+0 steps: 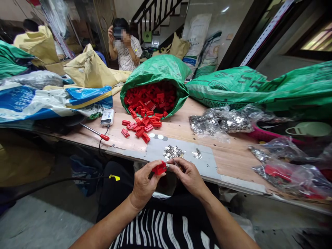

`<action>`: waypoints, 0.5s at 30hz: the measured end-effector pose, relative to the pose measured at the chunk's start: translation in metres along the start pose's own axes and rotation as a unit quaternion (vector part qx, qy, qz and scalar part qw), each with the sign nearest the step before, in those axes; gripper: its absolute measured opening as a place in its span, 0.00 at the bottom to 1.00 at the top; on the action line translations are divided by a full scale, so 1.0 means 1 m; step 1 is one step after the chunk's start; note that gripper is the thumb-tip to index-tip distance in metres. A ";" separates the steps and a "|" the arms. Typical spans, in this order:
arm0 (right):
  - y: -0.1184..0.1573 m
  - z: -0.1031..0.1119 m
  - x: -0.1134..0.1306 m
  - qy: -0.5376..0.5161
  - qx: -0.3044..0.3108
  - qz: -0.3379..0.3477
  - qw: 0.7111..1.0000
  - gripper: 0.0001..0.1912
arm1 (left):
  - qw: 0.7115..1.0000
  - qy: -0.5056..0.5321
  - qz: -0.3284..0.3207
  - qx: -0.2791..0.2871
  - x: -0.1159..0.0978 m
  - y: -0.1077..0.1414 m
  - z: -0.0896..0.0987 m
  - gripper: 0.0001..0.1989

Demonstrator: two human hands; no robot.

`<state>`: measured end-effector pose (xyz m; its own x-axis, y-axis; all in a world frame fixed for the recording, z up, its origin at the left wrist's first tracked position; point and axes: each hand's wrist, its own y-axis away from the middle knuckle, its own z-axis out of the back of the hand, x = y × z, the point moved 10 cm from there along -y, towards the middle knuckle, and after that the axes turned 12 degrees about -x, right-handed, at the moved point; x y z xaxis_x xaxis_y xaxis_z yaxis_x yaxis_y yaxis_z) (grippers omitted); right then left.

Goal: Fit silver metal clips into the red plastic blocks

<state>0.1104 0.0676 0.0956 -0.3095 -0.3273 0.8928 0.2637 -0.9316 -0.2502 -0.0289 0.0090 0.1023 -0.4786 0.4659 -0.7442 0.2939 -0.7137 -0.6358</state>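
Note:
My left hand (145, 181) pinches a red plastic part (159, 168) between thumb and fingers, just in front of the table's edge. Close on its right, my right hand (188, 175) has thumb and fingers pressed together on a thin dark item (177, 164), too small to name. Small shiny metal pieces (173, 152) lie in a pile on a grey mat (207, 167) beyond my hands, with a smaller pile (197, 154) to the right. Loose red parts (142, 128) spill from the mouth of a green sack (162, 65) onto the table.
A red-handled tool (104, 137) and a white power bank (107, 117) with a cable lie on the left. Clear bags of metal pieces (233, 121) sit at the right near a pink basket (267, 133). Green sacks (233, 84) line the back; a person (128, 52) sits beyond.

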 end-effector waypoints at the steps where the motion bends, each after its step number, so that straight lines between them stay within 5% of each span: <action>1: 0.000 0.002 -0.006 -0.009 -0.006 -0.022 1.000 0.09 | 1.000 -0.002 0.007 0.003 0.001 0.000 0.000 0.17; 15: 0.002 -0.023 -0.021 -0.087 0.072 -0.088 0.990 0.13 | 0.999 -0.009 -0.023 0.030 -0.007 0.008 -0.011 0.16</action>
<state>0.0966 0.0686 0.0676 -0.2037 -0.1176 0.9719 0.3507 -0.9357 -0.0397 -0.0144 0.0057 0.0998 -0.5057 0.4892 -0.7106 0.2214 -0.7225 -0.6550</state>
